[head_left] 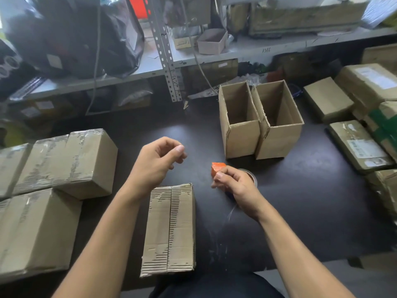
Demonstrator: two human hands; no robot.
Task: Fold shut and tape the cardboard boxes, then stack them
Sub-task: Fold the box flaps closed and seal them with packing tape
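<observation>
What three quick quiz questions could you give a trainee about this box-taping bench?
1. True or false: the two upright boxes behind the hands are taped shut.
2. Which hand holds the orange tape dispenser: A left, B right?
3. Fill in: the flaps of the box nearest the person are folded ____.

Key: 1 false, their tops are open. 2 B. 3 shut.

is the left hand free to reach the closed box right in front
Probably yes: the left hand is empty, hovering just above the closed box, with nothing between them.
</observation>
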